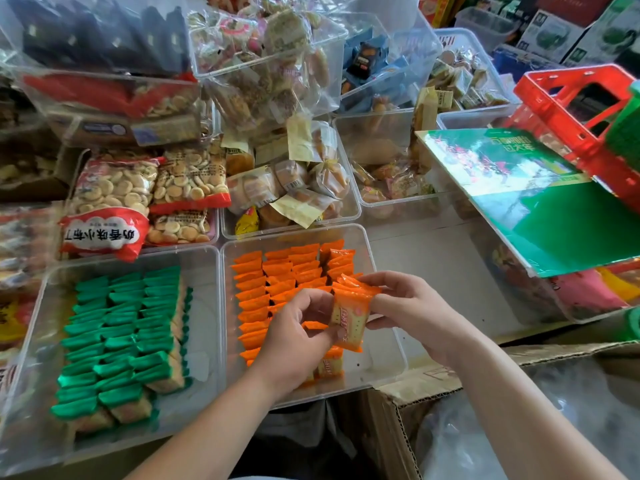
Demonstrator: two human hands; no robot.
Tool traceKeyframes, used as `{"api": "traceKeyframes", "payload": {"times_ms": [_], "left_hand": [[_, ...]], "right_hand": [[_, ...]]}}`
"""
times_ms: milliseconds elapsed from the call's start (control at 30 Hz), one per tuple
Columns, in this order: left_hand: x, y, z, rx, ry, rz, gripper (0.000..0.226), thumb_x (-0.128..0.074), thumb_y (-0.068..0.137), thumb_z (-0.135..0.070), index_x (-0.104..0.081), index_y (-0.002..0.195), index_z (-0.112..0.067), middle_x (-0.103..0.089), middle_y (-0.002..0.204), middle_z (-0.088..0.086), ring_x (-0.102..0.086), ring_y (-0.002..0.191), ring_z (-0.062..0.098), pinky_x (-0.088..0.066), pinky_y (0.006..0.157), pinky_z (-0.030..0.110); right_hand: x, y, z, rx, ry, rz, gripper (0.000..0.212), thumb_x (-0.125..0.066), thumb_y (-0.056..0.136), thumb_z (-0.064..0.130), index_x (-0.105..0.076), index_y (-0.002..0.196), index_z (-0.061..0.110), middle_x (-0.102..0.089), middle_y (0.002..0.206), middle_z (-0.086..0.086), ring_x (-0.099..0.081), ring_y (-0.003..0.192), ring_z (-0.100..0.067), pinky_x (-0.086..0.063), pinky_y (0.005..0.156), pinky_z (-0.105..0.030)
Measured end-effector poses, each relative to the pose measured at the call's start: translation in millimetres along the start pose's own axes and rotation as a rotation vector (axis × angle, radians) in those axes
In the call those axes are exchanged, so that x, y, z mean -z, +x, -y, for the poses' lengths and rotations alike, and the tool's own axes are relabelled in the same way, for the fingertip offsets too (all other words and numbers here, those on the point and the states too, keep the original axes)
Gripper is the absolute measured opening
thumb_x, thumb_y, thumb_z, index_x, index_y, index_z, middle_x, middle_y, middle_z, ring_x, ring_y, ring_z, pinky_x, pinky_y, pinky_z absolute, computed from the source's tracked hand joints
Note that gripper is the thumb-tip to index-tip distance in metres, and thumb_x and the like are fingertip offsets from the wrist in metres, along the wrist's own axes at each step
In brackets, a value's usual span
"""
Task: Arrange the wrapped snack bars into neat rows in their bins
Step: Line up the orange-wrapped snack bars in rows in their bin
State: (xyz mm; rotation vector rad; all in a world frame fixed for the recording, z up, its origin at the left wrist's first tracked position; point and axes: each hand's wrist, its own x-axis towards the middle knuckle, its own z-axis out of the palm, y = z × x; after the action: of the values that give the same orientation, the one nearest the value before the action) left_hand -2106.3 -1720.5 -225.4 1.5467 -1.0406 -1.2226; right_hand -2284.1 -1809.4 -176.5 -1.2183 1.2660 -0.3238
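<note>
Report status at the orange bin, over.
Left hand and right hand both pinching a few orange-wrapped bars. Held over the clear bin, rows part filled. Nothing blocking its right side.

Orange wrappers are recorded on the right-bin bars (277,289), shiny green wrappers on the left-bin bars (121,341), a cream dotted panel between orange ends on the raised bar (348,318), plain red on the crate (561,126), green with a pale printed scene on the carton (540,202), and red-and-white on the biscuit bag (104,233).
</note>
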Motion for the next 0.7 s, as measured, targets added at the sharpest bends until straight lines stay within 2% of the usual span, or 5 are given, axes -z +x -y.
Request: {"api": "traceKeyframes", "payload": {"times_ms": [100, 200, 367, 500, 700], "left_hand": [[-6.1, 8.4, 4.3, 0.011, 0.01, 0.016, 0.034, -0.086, 0.081, -0.002, -0.072, 0.102, -0.026, -0.075, 0.094, -0.012, -0.071, 0.091, 0.007, -0.06, 0.075, 0.023], [-5.8, 22.6, 17.1, 0.035, 0.095, -0.022, 0.025, -0.083, 0.087, -0.012, -0.073, 0.102, -0.03, -0.074, 0.092, -0.011, -0.069, 0.088, 0.004, -0.058, 0.077, 0.022], [21.0, 35.7, 47.7, 0.133, 0.214, -0.112, 0.028, -0.075, 0.093, -0.014, -0.067, 0.114, -0.031, -0.07, 0.102, -0.009, -0.065, 0.089, 0.002, -0.052, 0.079, 0.016], [39.4, 35.4, 60.1, 0.192, 0.237, -0.144, 0.029, -0.073, 0.095, -0.019, -0.065, 0.118, -0.035, -0.069, 0.105, -0.014, -0.065, 0.095, -0.001, -0.056, 0.085, 0.021], [48.0, 45.9, 64.6, 0.213, 0.224, -0.166, 0.027, -0.072, 0.095, -0.022, -0.065, 0.117, -0.037, -0.069, 0.106, -0.014, -0.064, 0.095, -0.002, -0.053, 0.084, 0.018]], "right_hand": [[-0.8, 8.9, -2.7, 0.055, -0.212, -0.007, 0.048, -0.083, 0.079, 0.016, -0.068, 0.124, 0.025, -0.078, 0.102, 0.006, -0.074, 0.093, -0.009, -0.061, 0.088, -0.028], [1.0, 23.5, -5.5, 0.124, -0.579, -0.053, 0.039, -0.079, 0.08, 0.019, -0.067, 0.115, 0.032, -0.07, 0.096, 0.012, -0.066, 0.085, -0.009, -0.048, 0.066, -0.01], [2.5, 65.8, -25.2, 0.213, -0.962, 0.019, 0.05, -0.074, 0.086, 0.027, -0.056, 0.132, 0.028, -0.058, 0.119, 0.005, -0.057, 0.112, -0.021, -0.051, 0.093, -0.032], [-5.1, 91.8, -39.6, 0.336, -1.431, 0.089, 0.051, -0.064, 0.09, 0.048, -0.049, 0.137, 0.034, -0.054, 0.135, 0.009, -0.038, 0.135, -0.023, -0.019, 0.121, -0.048], [-15.6, 109.6, -62.9, 0.321, -1.595, 0.017, 0.049, -0.076, 0.081, 0.03, -0.06, 0.127, 0.023, -0.06, 0.13, -0.002, -0.045, 0.134, -0.031, -0.003, 0.122, -0.064]]}}
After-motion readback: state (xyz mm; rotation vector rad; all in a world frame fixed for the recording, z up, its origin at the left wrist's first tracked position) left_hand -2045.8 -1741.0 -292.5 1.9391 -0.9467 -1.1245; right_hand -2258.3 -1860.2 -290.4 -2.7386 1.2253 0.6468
